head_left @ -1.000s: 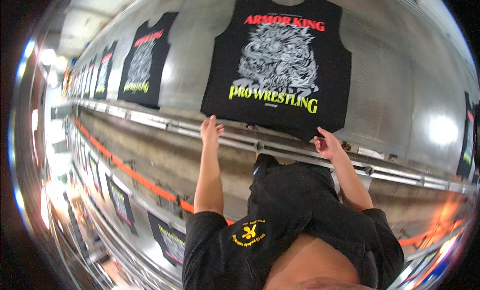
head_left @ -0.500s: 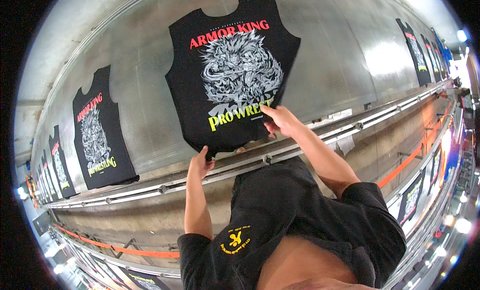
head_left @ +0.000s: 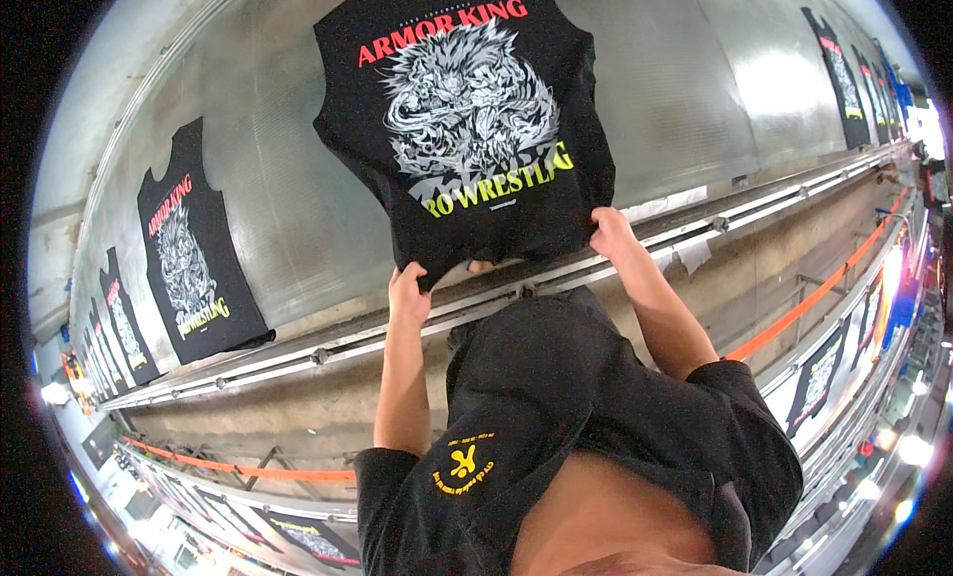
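Note:
A black shirt panel [head_left: 347, 99], cut without sleeves, spreads over the grey printing table in front of me. It bears a grey-white figure print with red lettering above and yellow lettering below. My left hand [head_left: 408, 294] grips its lower left corner, fingers closed on the cloth. At the lower right corner, my right hand [head_left: 613, 234] pinches the fabric too. Between my hands the hem is lifted and bunched near the rail, and the sides fold inward. The neckline reaches the top edge of the picture.
A long grey table [head_left: 685, 99] slopes away, edged by a metal rail [head_left: 367, 340]. Another printed panel [head_left: 199, 268] lies to the left, with several more beyond it and at the far right [head_left: 839, 74]. An orange strip [head_left: 814, 298] runs along a second table behind me.
My right hand has moved right from the yellow lettering to the lower right corner and grips it. The panel's hem is drawn up between both hands, and its lower right side has folded.

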A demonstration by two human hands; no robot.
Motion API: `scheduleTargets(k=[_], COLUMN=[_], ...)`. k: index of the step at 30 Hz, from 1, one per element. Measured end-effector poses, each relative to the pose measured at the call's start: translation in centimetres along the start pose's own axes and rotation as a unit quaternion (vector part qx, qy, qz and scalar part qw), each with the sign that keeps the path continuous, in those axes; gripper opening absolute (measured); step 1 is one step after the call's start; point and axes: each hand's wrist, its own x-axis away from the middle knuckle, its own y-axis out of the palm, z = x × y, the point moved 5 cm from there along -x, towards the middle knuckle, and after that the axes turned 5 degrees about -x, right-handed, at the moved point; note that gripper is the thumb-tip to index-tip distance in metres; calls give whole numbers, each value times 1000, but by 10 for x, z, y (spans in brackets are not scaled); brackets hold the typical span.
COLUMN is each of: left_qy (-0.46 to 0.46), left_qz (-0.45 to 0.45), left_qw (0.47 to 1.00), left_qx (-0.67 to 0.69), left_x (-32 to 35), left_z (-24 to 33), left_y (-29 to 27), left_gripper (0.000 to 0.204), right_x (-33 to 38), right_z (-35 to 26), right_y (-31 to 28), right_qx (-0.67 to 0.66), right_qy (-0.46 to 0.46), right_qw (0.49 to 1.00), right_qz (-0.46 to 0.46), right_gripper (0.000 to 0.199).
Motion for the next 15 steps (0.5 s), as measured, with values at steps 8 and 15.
scheduleTargets(k=[8, 15], left_qy=[-101, -115], left_qz=[-77, -112], left_qw=[991, 984], left_qx=[-37, 74], left_x=[28, -14], left_z=[7, 30], left_y=[77, 106], left_gripper=[47, 19], right_x=[24, 11], right_z=[11, 15], right_y=[69, 77], right_qx=[324, 51], right_qy=[95, 201], right_qw=[924, 953], right_qz=[-180, -221], right_gripper=[57, 37])
